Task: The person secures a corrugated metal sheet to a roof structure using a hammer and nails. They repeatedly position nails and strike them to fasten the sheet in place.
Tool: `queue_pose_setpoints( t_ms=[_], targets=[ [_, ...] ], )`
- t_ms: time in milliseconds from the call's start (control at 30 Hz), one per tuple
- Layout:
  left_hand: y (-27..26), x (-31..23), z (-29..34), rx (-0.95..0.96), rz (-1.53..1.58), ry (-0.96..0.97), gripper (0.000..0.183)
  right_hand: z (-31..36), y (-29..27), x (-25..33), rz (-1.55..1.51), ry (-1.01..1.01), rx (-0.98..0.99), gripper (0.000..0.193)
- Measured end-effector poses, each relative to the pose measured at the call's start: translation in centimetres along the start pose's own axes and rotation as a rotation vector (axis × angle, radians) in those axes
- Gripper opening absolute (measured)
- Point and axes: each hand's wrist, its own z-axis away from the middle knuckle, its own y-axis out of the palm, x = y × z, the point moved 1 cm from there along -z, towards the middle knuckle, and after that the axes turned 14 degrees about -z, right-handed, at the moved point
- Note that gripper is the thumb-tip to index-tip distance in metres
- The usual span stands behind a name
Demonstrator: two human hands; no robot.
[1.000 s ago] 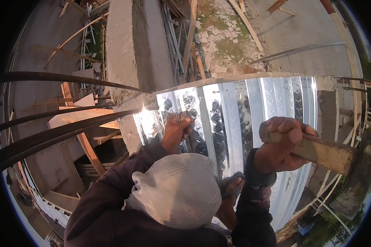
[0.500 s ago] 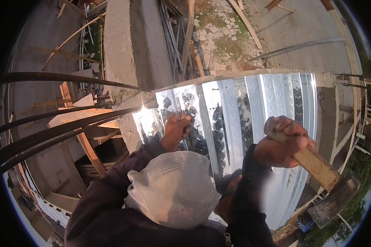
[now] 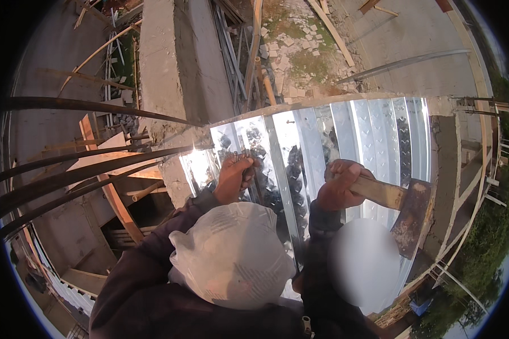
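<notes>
My right hand [image 3: 343,183] is closed round the pale wooden handle of a hammer [image 3: 382,193]. Its broad, rust-marked metal head [image 3: 415,217] hangs to the right over shiny ribbed metal decking sheets [image 3: 314,133]. Over the left part of the sheets, my left hand [image 3: 237,176] is curled closed on thin metal pieces, whose tips show above the fingers. They look like nails, but most of them is hidden. A rounded thing in white, printed plastic [image 3: 232,254] fills the space between my dark-sleeved arms.
Long dark bars [image 3: 102,161] reach in from the left toward the sheets. A concrete beam [image 3: 159,56] runs away at the far side. Rubble [image 3: 291,51], pipes [image 3: 229,56] and timber lie below. A concrete edge [image 3: 442,164] borders the sheets on the right.
My right hand has moved left with the hammer, and its head has swung up and inward over the sheets. My left hand has barely moved.
</notes>
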Motion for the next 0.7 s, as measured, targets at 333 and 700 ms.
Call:
queue_pose_setpoints(
  t_ms=[333,700],
  targets=[
    [-1.3,0.8,-1.3,-0.081,-0.096,0.071,0.021,-11.9,6.7,12.4,-0.231,-0.215,0.185,0.025],
    [-2.8,4.7,-3.3,-0.040,-0.091,0.095,0.020,-3.1,0.5,-0.2,0.277,0.497,0.466,0.025]
  ],
)
